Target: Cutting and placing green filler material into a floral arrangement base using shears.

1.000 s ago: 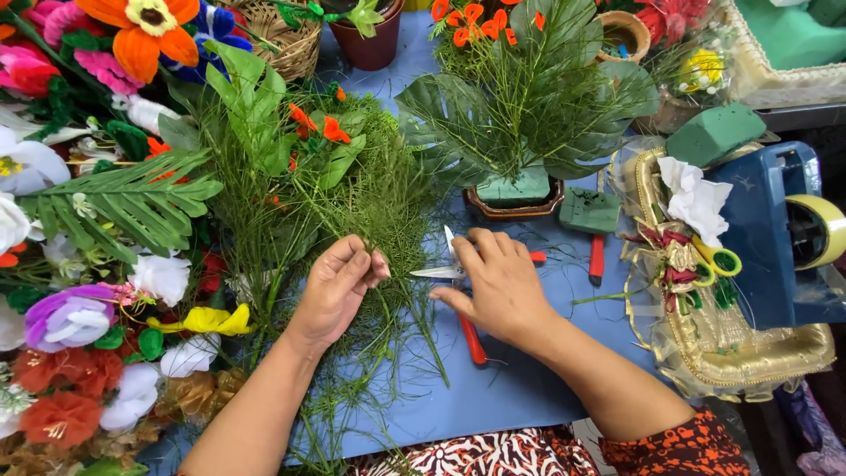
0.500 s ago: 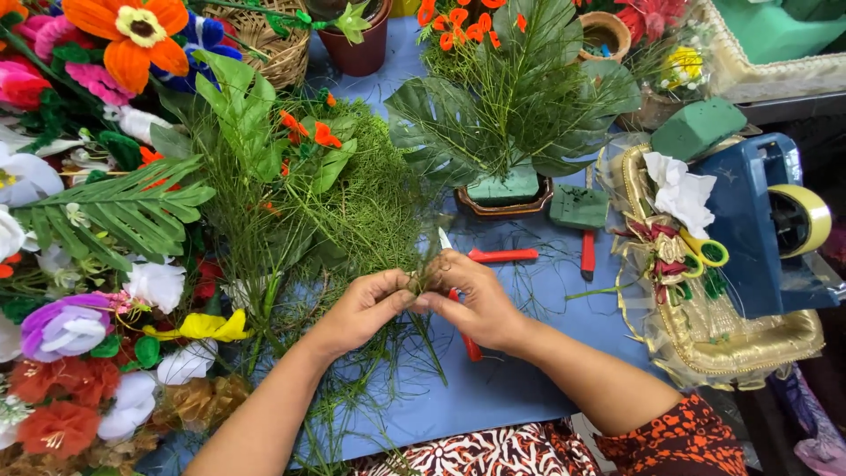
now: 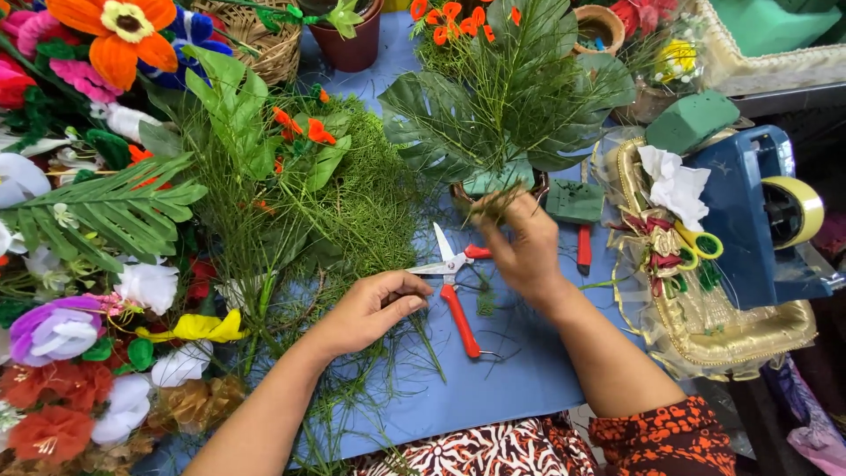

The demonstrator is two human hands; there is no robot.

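Right hand [image 3: 527, 249] up over the blue table [image 3: 520, 388], fingers pinched together on a small sprig of fine green fern [image 3: 493, 204]. Sprig sticks out from my fingertips toward the up-left, its tips just in front of the dark pot with the green foam block [image 3: 504, 181] and the big split leaves. Pot lies straight ahead of this hand, very near; whether the sprig touches the foam I cannot tell.

Left hand [image 3: 370, 310] low on the table, palm down, fingers curled loosely together over loose strands of the same fern. Whether it actually grips any strand I cannot tell; it rests at the edge of the fern heap [image 3: 352, 203], which spreads up and to the left of it.

Between my hands: red-handled scissors [image 3: 454, 282], blades apart, tips pointing up-left, long axis running down-right toward me. Left fingertips are just beside the blades; right hand is above the handles, not touching. Left hand is the nearer to the scissors, right hand the nearer to the pot.

Only the head view to go on. Far right: blue tape dispenser [image 3: 749, 220] and a gold-trimmed tray [image 3: 723, 330], well apart from both hands. Left edge: artificial flowers [image 3: 79, 353], untouched.
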